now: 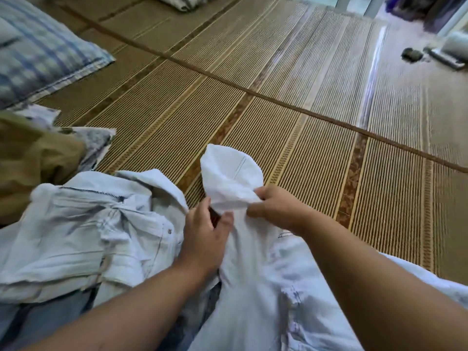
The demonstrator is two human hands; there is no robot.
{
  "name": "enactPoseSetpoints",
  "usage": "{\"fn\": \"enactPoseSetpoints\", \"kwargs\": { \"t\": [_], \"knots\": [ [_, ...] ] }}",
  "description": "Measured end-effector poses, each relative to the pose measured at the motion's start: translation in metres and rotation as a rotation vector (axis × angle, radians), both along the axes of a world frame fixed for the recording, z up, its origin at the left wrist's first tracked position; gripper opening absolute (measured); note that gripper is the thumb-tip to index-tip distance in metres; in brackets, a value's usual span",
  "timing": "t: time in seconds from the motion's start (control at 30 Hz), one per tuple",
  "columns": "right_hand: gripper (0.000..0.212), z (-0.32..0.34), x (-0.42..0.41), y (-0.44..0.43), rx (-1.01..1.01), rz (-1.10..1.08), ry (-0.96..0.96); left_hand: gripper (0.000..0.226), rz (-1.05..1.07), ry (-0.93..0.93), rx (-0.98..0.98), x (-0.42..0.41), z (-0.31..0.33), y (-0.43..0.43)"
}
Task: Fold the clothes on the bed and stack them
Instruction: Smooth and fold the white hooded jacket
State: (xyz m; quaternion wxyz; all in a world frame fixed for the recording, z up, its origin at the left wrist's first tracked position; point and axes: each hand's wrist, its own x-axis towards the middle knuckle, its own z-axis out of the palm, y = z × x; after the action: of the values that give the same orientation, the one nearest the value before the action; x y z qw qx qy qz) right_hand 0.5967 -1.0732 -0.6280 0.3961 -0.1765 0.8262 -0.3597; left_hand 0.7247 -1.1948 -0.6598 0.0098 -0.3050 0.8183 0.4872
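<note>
Here the right hand pinches a bunched end of the pale garment and the left hand grips it just beside — the rest trails below the grip toward the person — so best draw the bunch flat before creasing

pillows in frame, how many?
2. The checked pillow lies at upper left. The patterned pillow is cut off by the top edge, so it is only partly visible. Others may lie out of view.
</note>
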Motion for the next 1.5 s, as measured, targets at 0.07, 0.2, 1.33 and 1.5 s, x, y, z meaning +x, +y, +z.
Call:
{"fn": "enactPoseSetpoints", "kwargs": {
  "t": [0.07, 0.2, 1.33, 1.5],
  "knots": [
    [0.022, 0.011, 0.001, 0.030, -0.222, -0.213, -0.284, 0.079, 0.162, -0.042, 0.198, -0.009, 0.003, 0.009],
    [0.029, 0.016, 0.010, 0.080, -0.358, -0.380, -0.455, 0.066, 0.374, -0.141, 0.585, -0.048, -0.006, 0.019],
    [0.072, 0.155, 0.010, 0.104, -0.302, -0.332, 0.046, 0.032, -0.586, 0.383, 0.075, -0.057, 0.151, 0.016],
    [0.035, 0.223, 0.005, 0.047, 0.228, 0.407, 0.575, 0.023, -0.692, 0.092, 0.607, -0.056, 0.215, -0.027]
  ]
}}
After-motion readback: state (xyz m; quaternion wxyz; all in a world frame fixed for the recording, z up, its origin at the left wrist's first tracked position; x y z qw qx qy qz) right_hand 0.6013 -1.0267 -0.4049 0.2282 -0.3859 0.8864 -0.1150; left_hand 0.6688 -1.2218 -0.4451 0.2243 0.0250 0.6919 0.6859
